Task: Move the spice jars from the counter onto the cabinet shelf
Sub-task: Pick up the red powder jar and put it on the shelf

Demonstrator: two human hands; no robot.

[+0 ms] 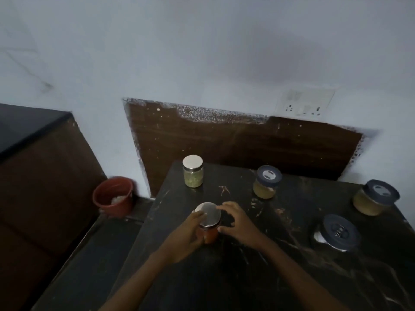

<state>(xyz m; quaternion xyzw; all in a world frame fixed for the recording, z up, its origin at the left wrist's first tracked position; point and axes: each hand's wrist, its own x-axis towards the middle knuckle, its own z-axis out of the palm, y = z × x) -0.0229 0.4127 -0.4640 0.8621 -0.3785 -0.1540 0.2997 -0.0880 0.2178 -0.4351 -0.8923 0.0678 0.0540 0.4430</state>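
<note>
— Hands first: what are they doing?
— Left hand is wrapped around the orange-filled jar, thumb up on its steel lid; right hand has its fingers curled against the jar's other side. Both grasp it, and it stands on the dark worktop.
— And the other jars?
— Beyond the left hand, near the wall, stands a green-filled jar with a steel lid. Beyond the right hand is a tan-filled jar with a blue-grey lid. Farther out to the right of that hand sit a wider tan jar and a clear jar, both blue-lidded. All are apart from each other.
— Anything off the worktop?
— A red bucket, out past the left hand, on the floor by the wall.
</note>
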